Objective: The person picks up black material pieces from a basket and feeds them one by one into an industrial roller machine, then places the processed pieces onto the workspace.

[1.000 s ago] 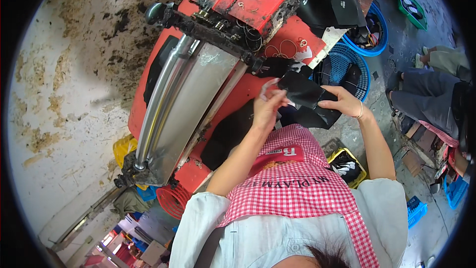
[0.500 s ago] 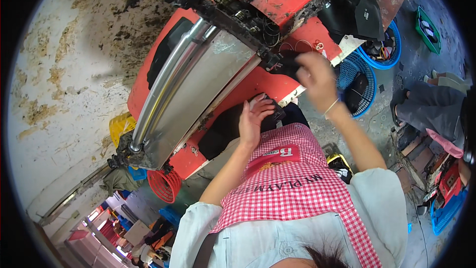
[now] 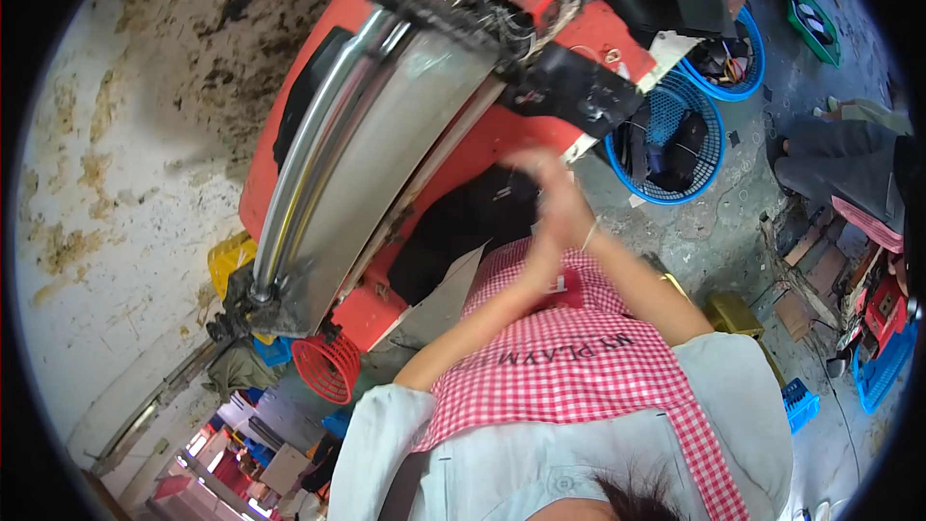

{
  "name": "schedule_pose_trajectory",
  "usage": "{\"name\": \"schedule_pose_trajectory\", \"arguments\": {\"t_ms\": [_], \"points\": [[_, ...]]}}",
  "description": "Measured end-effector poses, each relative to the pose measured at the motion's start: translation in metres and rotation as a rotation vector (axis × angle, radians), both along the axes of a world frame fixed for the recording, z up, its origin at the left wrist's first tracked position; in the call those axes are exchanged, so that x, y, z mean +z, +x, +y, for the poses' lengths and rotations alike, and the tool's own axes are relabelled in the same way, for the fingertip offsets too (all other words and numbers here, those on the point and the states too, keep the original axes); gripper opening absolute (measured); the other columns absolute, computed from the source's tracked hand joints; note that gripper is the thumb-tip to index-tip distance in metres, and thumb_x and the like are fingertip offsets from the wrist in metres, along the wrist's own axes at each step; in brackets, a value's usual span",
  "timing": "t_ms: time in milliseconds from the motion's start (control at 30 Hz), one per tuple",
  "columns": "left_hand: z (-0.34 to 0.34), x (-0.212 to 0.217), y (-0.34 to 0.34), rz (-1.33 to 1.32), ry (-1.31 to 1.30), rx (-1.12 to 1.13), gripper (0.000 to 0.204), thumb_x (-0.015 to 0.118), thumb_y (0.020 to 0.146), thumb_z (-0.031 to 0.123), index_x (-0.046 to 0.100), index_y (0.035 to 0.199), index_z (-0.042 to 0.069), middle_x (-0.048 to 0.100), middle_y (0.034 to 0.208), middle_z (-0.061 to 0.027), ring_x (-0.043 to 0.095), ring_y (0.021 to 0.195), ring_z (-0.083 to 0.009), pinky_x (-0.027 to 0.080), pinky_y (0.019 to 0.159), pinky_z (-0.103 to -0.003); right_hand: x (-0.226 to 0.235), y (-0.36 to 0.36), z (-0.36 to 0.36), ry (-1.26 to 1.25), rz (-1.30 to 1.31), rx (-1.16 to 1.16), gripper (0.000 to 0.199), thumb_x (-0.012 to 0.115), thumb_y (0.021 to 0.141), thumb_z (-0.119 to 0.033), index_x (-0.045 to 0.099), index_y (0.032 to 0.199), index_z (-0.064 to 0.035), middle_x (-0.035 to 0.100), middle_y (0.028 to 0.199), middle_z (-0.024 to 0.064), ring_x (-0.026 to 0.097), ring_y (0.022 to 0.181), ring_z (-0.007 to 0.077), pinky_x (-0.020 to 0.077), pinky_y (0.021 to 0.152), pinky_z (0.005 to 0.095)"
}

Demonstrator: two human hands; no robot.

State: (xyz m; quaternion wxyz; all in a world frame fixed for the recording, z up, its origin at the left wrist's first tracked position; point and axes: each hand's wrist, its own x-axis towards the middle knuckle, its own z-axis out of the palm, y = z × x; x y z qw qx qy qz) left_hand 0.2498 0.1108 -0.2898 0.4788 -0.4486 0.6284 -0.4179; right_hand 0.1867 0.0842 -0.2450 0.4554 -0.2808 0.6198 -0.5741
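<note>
Over the front edge of the red machine table, my two hands meet in front of my checked apron. My right hand is blurred and overlaps my left hand, palm toward palm. Motion smears the fingers of both, and anything between them is hidden. Left of the hands, a flat black sheet lies along the table edge. Beyond them, black pieces lie at the right end of the table. A curved metal machine head with shiny rails spans the table.
Blue baskets with dark pieces stand on the floor to the right. A green tray lies farther off, near a person in dark trousers. A red basket sits below the machine's left end. A stained wall rises at left.
My right hand has come in from the right to meet my left hand, which has shifted right. The small black piece under my left hand no longer shows there. The view has shifted slightly.
</note>
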Motion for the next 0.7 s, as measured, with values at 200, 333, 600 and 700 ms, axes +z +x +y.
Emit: {"name": "schedule_pose_trajectory", "arguments": {"t_ms": [200,333,600,700], "points": [[-0.032,0.057,0.031,2.242,1.829,0.848,0.061,0.02,0.094,0.043,0.027,0.13,-0.006,0.039,0.126,-0.016,0.031,0.124,-0.023,0.013,0.106,-0.03,0.018,0.036,0.044,-0.034,0.306,-0.268,0.032,0.033,0.09,-0.024,0.059,0.094,-0.0061,0.058,0.101,0.01,0.047,0.11,0.0284,0.0126,0.106,0.0434],[-0.032,0.071,0.057,1.826,2.115,0.843,0.053,0.041,0.091,0.036,0.036,0.127,-0.003,0.037,0.128,-0.0156,0.034,0.123,-0.0236,0.019,0.104,-0.04,-0.034,0.001,0.073,-0.159,0.958,0.228,0.021,0.04,0.086,-0.016,0.058,0.085,-0.0054,0.058,0.087,0.0069,0.055,0.087,0.0268,0.022,0.102,0.0466],[-0.068,0.088,0.159,1.985,1.392,0.01,0.019,0.063,0.076,0.017,0.055,0.066,0.003,0.056,0.082,-0.0109,0.054,0.078,-0.0254,0.042,0.07,-0.033,-0.028,0.063,-0.007,-0.077,0.856,0.627,0.025,0.056,0.076,-0.013,0.059,0.1,-0.0093,0.057,0.101,0.0078,0.052,0.098,0.0265,0.0346,0.093,0.0401],[-0.086,0.113,0.191,2.036,1.082,-0.279,0.018,0.063,0.073,0.008,0.05,0.062,0.003,0.052,0.064,-0.0084,0.052,0.062,-0.0254,0.042,0.06,-0.034,-0.042,0.12,-0.044,-0.33,1.137,0.808,0.034,0.055,0.076,-0.019,0.057,0.109,-0.0118,0.053,0.114,0.0053,0.047,0.107,0.0241,0.0323,0.097,0.0398]]}}
